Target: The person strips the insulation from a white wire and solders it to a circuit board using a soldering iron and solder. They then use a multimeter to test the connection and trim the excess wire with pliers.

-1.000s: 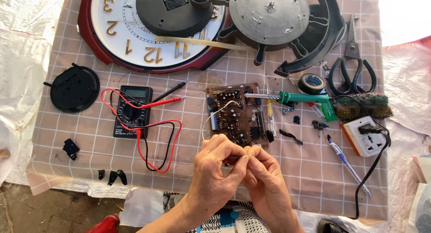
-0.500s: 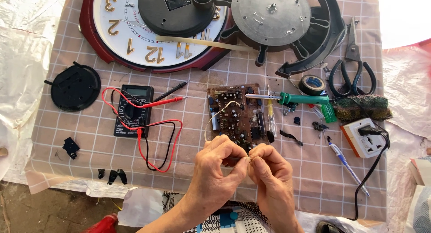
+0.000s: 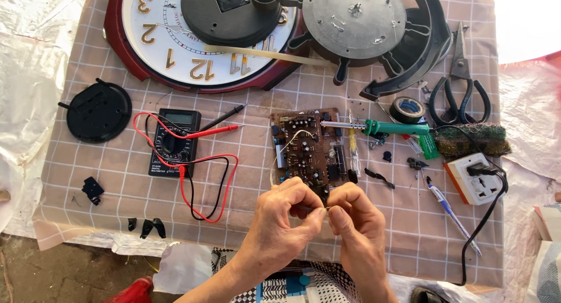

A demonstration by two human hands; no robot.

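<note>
I see left hand (image 3: 279,221) and right hand (image 3: 353,221) meet fingertip to fingertip at near edge of checked cloth (image 3: 117,180), fingers pinched narrow on tiny part, too small to identify. Brown circuit board (image 3: 307,146) lies just beyond knuckles, green-handled soldering iron (image 3: 383,127) beside it. Black multimeter (image 3: 175,140) with looping red leads sits left; open cloth between. White socket block (image 3: 474,179) near right edge.

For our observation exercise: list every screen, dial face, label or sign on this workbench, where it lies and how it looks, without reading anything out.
Multimeter: left of the circuit board, black, rectangular, small grey screen on top, red and black leads.
Clock face: top left, round, white, gold numerals, dark red rim.
Green tag: right of the soldering iron, small, rectangular.
</note>
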